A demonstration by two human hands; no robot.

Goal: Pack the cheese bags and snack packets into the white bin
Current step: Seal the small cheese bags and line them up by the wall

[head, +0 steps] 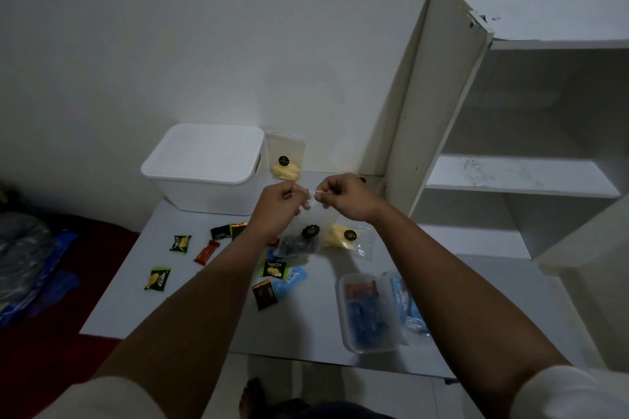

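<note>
Both hands hold a clear plastic bag (301,241) by its top edge above the table; it hangs down with a black round sticker and dark contents at the bottom. My left hand (277,206) pinches the left corner, my right hand (343,196) the right corner. A cheese bag (347,238) with yellow pieces lies on the table just right of it. Another cheese bag (285,160) leans upright beside the white bin (207,168), whose lid is on. Several small snack packets (179,243) in green, red, brown and blue lie scattered on the table.
A clear plastic tub (369,313) with blue and brown packets stands at the front right of the white table (177,313). A white open shelf unit (510,173) rises at the right. Dark bedding and blue cloth (30,269) lie left of the table.
</note>
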